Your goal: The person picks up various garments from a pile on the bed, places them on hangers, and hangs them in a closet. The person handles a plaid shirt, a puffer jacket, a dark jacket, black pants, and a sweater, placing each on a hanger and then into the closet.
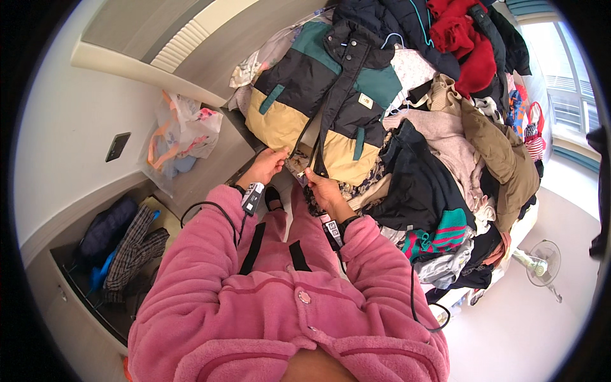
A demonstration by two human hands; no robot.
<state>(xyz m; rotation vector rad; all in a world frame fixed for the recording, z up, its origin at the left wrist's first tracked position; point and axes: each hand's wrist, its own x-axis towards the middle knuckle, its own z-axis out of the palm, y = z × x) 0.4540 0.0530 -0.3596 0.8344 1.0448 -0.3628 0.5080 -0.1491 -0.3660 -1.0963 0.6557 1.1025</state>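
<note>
A padded sleeveless vest (329, 95), in blocks of green, black and tan, lies face up in front of me. Its front is unzipped along the lower part, while snaps show on the raised collar. My left hand (268, 166) pinches the tan hem of the left-side panel near the zipper edge. At the bottom of the other front edge, my right hand (324, 190) has thumb and fingers on the zipper end, where a small metal zipper pull (301, 175) shows beside the thumb. Some fingertips of both hands are hidden by the fabric.
A large clothes pile surrounds the vest: black trousers (410, 181), a brown padded garment (501, 157), red clothing (468, 52). At left are a plastic bag (181, 138) and an open drawer (79, 286) holding clothes. A fan (542, 265) stands at right. Cables hang from both wrists.
</note>
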